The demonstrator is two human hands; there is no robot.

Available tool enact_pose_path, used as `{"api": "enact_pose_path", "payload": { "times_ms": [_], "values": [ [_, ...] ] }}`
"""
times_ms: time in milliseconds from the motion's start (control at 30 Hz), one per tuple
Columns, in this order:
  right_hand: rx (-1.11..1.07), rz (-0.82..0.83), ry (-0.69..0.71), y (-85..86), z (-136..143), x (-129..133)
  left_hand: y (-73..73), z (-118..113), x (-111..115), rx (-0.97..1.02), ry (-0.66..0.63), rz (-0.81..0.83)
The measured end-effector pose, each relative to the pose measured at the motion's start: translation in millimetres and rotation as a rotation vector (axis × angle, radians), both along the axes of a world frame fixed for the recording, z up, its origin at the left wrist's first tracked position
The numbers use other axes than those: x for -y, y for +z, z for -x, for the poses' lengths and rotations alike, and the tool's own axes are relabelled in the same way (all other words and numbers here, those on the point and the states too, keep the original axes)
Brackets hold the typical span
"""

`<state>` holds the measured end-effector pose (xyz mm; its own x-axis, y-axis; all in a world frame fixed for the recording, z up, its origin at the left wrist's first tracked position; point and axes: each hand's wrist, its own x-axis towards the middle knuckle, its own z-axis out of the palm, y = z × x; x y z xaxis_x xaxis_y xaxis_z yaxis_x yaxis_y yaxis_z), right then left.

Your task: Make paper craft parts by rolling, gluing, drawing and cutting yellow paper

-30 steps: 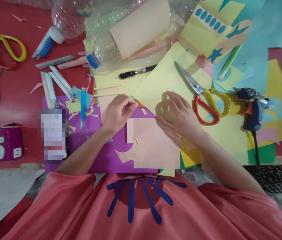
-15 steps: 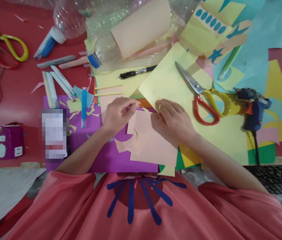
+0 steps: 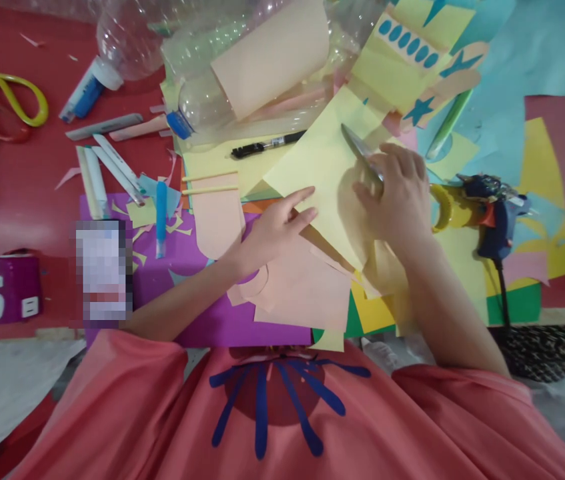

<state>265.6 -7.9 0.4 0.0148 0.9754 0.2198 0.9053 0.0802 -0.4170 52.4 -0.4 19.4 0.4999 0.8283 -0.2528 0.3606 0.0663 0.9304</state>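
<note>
My right hand lies over the large scissors on the pale yellow sheet. Its fingers curl round the middle of the scissors; the blades point up and left, and the red handle is hidden. My left hand is open beside the sheet's left part, thumb and forefinger apart, with nothing between them. Below it lies a pink paper with a curved cut, on purple paper. A rounded pink piece with two thin yellow strips rests left of my left hand.
A glue gun lies at the right. Plastic bottles and a pink roll are at the back. Markers, a phone, a purple box and other scissors lie to the left. A black pen is near the centre.
My right hand has moved right and up onto the scissors. My left hand has shifted right, with its fingers now spread. The pale yellow sheet reaches lower over the pink paper.
</note>
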Motion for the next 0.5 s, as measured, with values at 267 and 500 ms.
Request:
{"api": "enact_pose_path", "payload": {
  "times_ms": [267,500],
  "values": [
    [-0.031,0.057,-0.136,-6.3,-24.6,-17.3,-2.4,3.4,-1.4,-0.061,0.128,-0.059],
    [-0.043,-0.039,-0.198,-6.0,-32.2,-18.3,24.7,60.4,-4.8,-0.078,0.234,0.016]
  ]
}}
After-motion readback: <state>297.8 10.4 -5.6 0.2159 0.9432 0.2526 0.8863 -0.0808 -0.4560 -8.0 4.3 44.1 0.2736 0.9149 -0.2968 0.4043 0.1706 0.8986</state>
